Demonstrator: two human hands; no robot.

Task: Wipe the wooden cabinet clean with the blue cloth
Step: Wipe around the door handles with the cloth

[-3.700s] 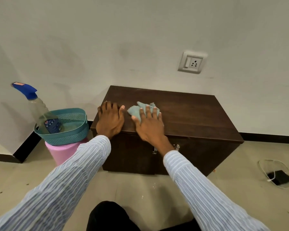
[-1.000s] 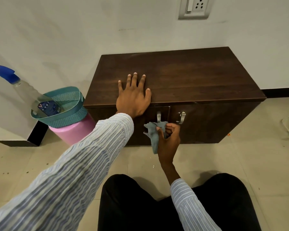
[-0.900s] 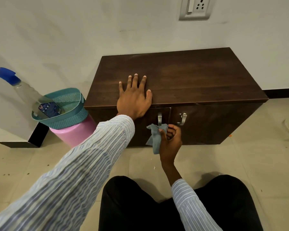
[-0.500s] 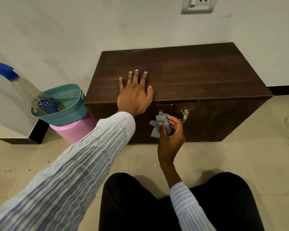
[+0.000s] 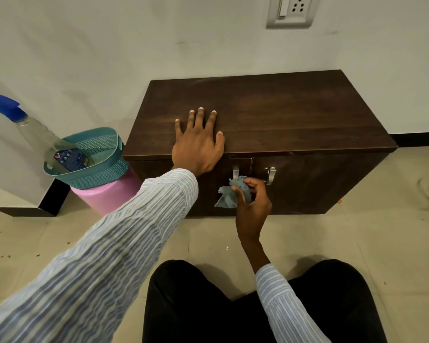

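Shifted since a moment ago: blue cloth (image 5: 229, 195), bunched in right hand (image 5: 253, 206) grip, beside cabinet (image 5: 258, 115) handle (image 5: 235, 173); left hand (image 5: 198, 144) spread flat on top. Snagging on handle possible.

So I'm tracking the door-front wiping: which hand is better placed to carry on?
The right hand: it grips the blue cloth by the left door handle. The left hand lies flat on the cabinet top, empty.

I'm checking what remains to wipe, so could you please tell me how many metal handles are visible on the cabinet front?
2. The left handle sits just above the blue cloth; the right handle is on the neighbouring door, beside the right hand. None seems hidden.
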